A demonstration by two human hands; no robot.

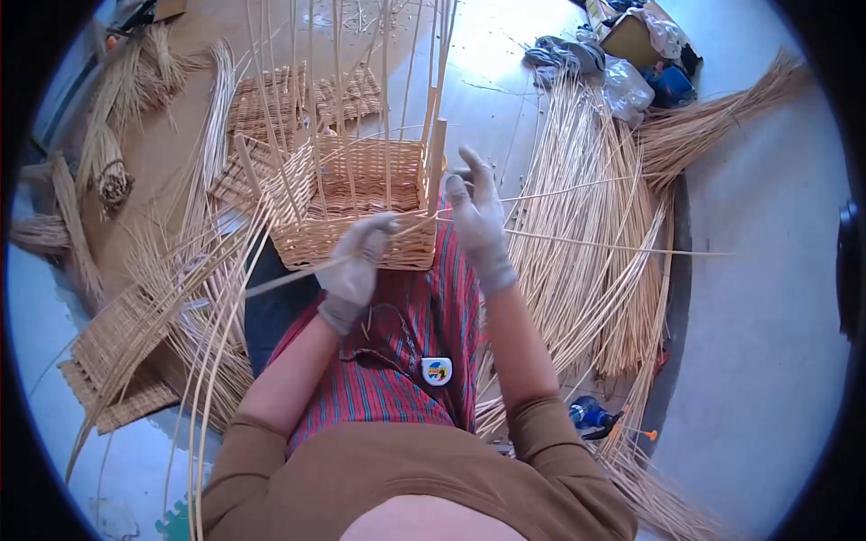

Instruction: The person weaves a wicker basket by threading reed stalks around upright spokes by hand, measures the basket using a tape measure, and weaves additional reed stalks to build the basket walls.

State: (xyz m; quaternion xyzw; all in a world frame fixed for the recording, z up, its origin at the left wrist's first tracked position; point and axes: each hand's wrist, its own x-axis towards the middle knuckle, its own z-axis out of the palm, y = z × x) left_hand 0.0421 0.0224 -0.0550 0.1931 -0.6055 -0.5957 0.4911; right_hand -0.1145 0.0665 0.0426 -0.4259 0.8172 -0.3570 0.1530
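A partly woven wicker basket [354,241] rests on my lap, with tall upright stakes [338,90] rising from its walls. My left hand [354,270], in a pale glove, is at the front wall with its fingers closed on a wicker strand [280,281] that sticks out to the left. Just off the basket's right corner, my right hand [480,216], also gloved, is raised with thumb and fingers apart. Two long thin strands [622,245] stretch out to the right past this hand. Long loose canes [206,361] trail from the basket's left side.
A large bundle of wicker canes [577,225] lies at my right, with another bundle [722,117] beyond it. Woven panels [126,352] and more canes lie at left. A tape measure [437,371] sits on my striped apron [388,397]. Blue-handled cutters [591,415] are at right.
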